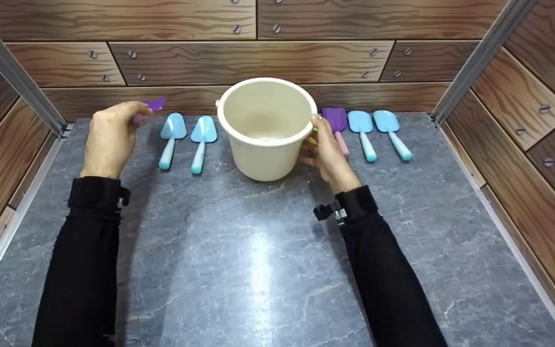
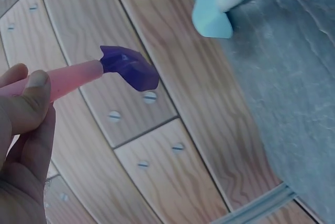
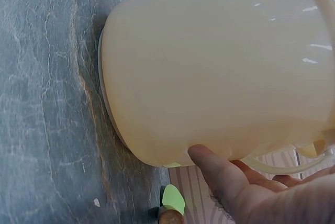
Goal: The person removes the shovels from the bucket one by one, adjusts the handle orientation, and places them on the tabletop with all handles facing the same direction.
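Note:
My left hand (image 1: 111, 137) pinches the pink handle of a small toy shovel (image 2: 128, 67) with a purple blade, raised near the back wall at left. In the left wrist view the thumb and fingers close on that handle. My right hand (image 1: 328, 152) grips the right side of a cream bucket (image 1: 263, 159) at the middle back, one fingertip at its rim. Close up, a digit presses the bucket wall while other fingers pass behind, near its pale bail (image 3: 282, 169). Only the inner wall and part of the floor show inside the bucket.
Two blue shovels (image 1: 173, 126) (image 1: 204, 130) lie left of the bucket. On its right lie a purple shovel (image 1: 335, 118) with a pink handle and two more blue shovels (image 1: 360, 121) (image 1: 386, 120). A green blade (image 3: 173, 199) shows near the right hand. Wood-patterned walls (image 1: 253, 62) surround the grey table (image 1: 219, 270).

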A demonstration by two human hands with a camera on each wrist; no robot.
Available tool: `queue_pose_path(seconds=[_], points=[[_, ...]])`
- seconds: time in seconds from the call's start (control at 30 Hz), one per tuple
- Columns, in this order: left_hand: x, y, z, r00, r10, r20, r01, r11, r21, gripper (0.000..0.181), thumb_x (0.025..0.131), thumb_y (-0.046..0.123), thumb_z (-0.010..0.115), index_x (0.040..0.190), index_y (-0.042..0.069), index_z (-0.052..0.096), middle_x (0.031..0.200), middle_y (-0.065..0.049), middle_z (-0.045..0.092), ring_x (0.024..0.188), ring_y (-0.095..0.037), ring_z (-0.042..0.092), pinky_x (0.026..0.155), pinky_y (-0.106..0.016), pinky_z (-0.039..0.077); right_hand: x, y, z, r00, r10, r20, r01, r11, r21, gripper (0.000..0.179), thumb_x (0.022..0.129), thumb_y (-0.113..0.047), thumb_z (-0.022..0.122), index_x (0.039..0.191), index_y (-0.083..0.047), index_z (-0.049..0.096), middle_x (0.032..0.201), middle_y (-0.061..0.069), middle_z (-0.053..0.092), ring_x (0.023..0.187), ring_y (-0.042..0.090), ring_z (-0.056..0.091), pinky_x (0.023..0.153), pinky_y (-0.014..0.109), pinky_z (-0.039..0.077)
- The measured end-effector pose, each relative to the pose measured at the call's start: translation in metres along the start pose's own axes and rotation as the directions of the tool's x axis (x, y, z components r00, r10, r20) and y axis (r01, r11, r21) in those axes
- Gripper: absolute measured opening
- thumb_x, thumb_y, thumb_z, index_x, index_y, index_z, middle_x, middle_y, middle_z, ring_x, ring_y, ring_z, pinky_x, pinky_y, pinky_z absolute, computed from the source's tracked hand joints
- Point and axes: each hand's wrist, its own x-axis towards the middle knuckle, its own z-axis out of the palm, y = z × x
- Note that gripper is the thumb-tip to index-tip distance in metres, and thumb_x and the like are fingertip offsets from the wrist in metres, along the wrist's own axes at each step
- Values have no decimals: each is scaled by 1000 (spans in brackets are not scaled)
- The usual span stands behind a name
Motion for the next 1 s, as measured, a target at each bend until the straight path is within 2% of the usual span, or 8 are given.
queue_pose_path(seconds=[0.33,0.53,0.8,1.0], points=[[-9,-24,6,994,-111,24,110,994,28,34,102,-20,67,124,-1,85,133,-24,86,123,-49,83,111,-61,66,0,1,-2,1000,-5,-2,5,1000,-2,80,118,-56,42,187,-24,17,190,26,33,175,51,39,138,75,40],[-15,-37,9,991,-126,54,124,991,45,29,104,-17,69,125,-3,83,128,-27,86,117,-51,83,107,-64,66,-1,0,-2,1000,-4,-1,4,1000,-8,80,119,-57,42,187,-24,16,191,25,32,176,51,38,138,75,40],[-22,-56,12,985,-134,110,130,991,43,25,104,-15,70,120,-3,84,124,-34,84,114,-57,81,106,-70,64,-2,2,-1,1000,-25,10,25,1000,-17,74,119,-55,41,184,-24,24,187,25,41,171,49,47,136,74,42],[-27,-66,18,981,-140,136,132,989,67,27,102,-16,68,120,-2,84,118,-33,84,113,-58,80,102,-74,62,-1,1,0,1000,-15,9,15,1000,-11,77,119,-55,42,186,-24,21,189,25,37,174,51,42,138,75,41]])
